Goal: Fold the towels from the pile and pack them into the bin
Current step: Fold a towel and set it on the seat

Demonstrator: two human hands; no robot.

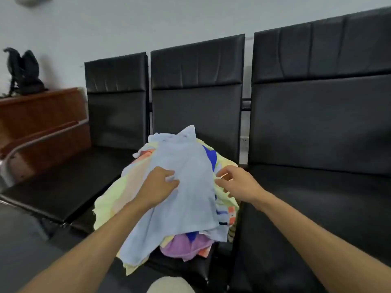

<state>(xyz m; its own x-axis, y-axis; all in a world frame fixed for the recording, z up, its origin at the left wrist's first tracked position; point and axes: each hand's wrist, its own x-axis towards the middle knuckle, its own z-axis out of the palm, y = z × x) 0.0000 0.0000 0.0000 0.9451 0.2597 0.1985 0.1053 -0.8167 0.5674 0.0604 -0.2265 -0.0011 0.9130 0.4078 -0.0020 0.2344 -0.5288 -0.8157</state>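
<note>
Over at the far left a dark backpack [23, 72] slumps on top of a reddish wooden cabinet [42, 121], against the pale wall. Next to that begins a row of black padded seats [313, 127], three backs side by side, with a metal armrest [40, 138] curving off the left-most one.

The pile of towels [169, 199] is heaped on the middle seat, spilling toward its front edge: pale yellow along the left side, a bit of orange and deep blue peeking out higher up, a purple one [186, 246] bunched at the bottom near the seat's lip. Draped over the top of it all is a light blue towel [188, 187], running from the back of the heap down to the front.

The person's left hand [157, 187] lies on that blue towel's left part, fingers curled and nipping a fold of the cloth between thumb and fingertips. The right hand [237, 182] is just beside the towel's right edge, fingers loosely bent and apart (whether it has actually caught any fabric I cannot tell). Both forearms are bare and reach in from below.

No bin shows from where I stand.
</note>
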